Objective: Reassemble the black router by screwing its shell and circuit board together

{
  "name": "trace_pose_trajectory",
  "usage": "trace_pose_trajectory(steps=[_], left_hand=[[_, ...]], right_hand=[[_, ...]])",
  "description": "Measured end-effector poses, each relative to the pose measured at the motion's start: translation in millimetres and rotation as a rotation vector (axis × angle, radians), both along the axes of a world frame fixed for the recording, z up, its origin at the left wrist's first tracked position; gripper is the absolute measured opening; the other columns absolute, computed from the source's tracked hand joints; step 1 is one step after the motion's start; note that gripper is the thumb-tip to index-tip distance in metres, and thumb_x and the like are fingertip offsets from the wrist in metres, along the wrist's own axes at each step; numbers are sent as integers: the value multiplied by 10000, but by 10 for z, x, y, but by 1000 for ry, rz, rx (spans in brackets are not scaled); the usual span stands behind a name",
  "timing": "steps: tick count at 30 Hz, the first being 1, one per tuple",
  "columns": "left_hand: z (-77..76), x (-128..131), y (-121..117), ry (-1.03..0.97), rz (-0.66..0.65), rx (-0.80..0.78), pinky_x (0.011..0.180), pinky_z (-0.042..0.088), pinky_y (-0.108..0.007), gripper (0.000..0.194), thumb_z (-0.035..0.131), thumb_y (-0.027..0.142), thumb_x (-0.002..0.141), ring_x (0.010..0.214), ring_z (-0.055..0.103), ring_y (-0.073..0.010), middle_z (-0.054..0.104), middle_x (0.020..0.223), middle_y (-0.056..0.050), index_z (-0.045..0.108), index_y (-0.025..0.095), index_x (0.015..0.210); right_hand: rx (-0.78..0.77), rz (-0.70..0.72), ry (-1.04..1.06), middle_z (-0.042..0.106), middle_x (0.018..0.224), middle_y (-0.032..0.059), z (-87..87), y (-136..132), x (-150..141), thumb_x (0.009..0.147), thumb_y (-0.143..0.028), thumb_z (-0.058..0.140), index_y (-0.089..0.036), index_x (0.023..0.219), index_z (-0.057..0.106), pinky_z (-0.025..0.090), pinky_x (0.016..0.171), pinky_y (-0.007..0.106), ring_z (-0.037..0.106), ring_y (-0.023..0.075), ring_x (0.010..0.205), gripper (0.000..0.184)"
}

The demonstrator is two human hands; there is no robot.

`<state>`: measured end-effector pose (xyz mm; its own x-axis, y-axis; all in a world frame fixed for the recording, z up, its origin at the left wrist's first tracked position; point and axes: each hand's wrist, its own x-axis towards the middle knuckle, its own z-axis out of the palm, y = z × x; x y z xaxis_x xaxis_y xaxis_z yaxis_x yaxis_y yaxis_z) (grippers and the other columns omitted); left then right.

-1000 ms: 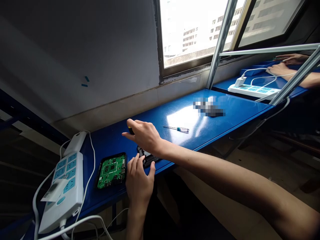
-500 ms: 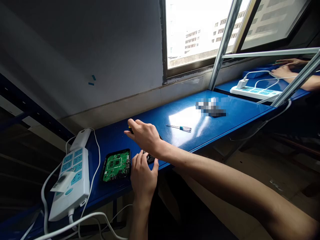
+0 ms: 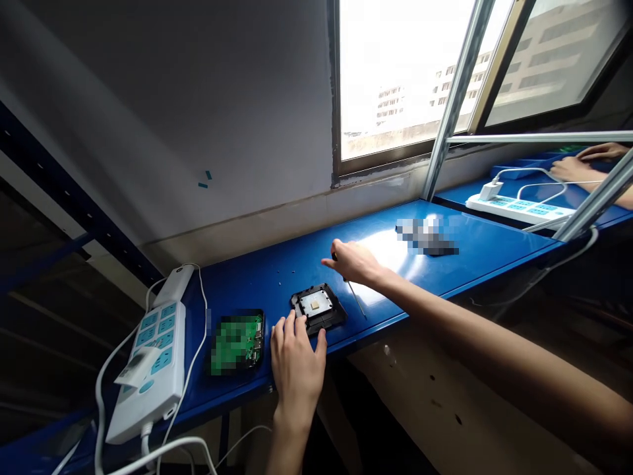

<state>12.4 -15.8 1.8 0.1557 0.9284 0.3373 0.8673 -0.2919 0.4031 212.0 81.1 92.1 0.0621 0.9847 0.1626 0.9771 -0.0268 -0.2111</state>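
My left hand rests at the front edge of the blue bench, fingers bent, fingertips touching the near corner of a small black case with a pale square pad at its centre. My right hand is behind and to the right of the case, closed round a screwdriver whose thin shaft slants toward me over the bench. A green circuit board in a black tray lies left of my left hand.
A white power strip with cables and a plugged-in charger sits at the bench's left end. A blurred item lies to the right. Another person's hands work at a farther bench beside a second power strip. Metal frame posts separate the benches.
My right hand moved right, off the black case, which now shows uncovered. The loose screwdriver seen earlier on the bench no longer shows. My left hand stays at the case. The view shifted.
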Motion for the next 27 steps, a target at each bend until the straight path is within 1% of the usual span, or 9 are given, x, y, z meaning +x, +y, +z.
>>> trace_pose_trajectory(steps=[2,4,7,11,14,17,20,23,27], left_hand=[[24,77,9,-3,-10,14,1124,388,-552,446,524,405,935,1327,459,-371,596,1368,-173,628,93,1236],[51,94,12,-6,-20,32,1122,403,-518,456,521,396,938,1334,455,-348,603,1360,-157,602,98,1273],[90,-74,-5,-53,29,143,1136,391,-480,462,462,398,970,1355,435,-303,580,1375,-143,544,119,1330],[92,-596,-58,-67,289,318,1118,382,-511,490,423,473,975,1319,452,-328,562,1334,-177,545,112,1283],[17,-981,-84,-1,384,234,1083,402,-553,671,459,622,906,1318,439,-379,510,1384,-200,499,109,1336],[-93,-1171,-97,76,368,105,1115,355,-600,765,461,719,845,1340,419,-407,465,1442,-197,519,126,1325],[-164,-1112,-118,105,345,55,1082,395,-612,737,456,720,846,1346,397,-434,414,1492,-176,562,148,1298],[-175,-881,-142,87,263,58,1071,429,-573,669,459,659,882,1329,427,-405,425,1483,-171,563,146,1300],[-169,-563,-164,83,198,53,1082,423,-575,597,481,565,908,1369,393,-414,378,1541,-156,539,154,1337]], right_hand=[[-61,10,-34,748,845,152,-151,65,45,922,-515,621,-127,1009,659,498,650,319,728,284,779,400],[-82,11,-64,745,917,180,-275,118,36,926,-462,634,-121,1017,663,510,674,329,731,302,837,354],[-86,34,-94,728,997,192,-374,168,-5,941,-393,621,-119,1035,663,519,685,334,727,309,877,293],[-28,55,-112,680,1060,206,-353,143,-35,972,-405,557,-99,1064,649,520,631,341,721,316,838,333],[59,87,-114,629,1150,213,-267,13,-113,1027,-427,420,-103,1176,601,522,637,338,701,297,878,400],[126,243,-107,629,1170,145,-199,-210,-310,1051,-399,368,-175,1184,605,525,729,301,652,240,981,352],[194,673,-118,663,1099,119,-201,-452,-562,1032,-265,429,-193,1071,667,505,865,354,615,243,1028,251],[167,780,-36,668,1127,127,-246,-613,-720,963,-376,583,-171,1146,657,529,881,389,621,252,1004,285],[94,875,-23,606,1334,158,-323,-632,-668,860,-334,700,-138,1195,650,501,1011,439,565,306,1219,391]])
